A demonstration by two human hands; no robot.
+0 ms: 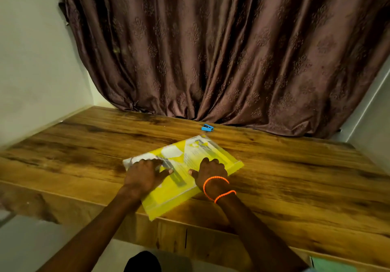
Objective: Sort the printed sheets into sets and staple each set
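Yellow plastic folder (191, 178) is lying on the wooden table (295, 183), its near corner overhanging the near edge and its long axis running from near-left to far-right; both hands are resting on it, the left hand (145, 173) pressing near the pale left end with fingers spread flat, the right hand (211, 171) lying on the middle with fingers bent, gripping nothing that I can make out; printed sheets seem to be sitting inside, so the opening is probably what matters next, though which edge opens I cannot tell; farther off, well apart from the folder and nearer the right hand, a blue stapler (207, 128) is waiting just before the curtain (221, 50).
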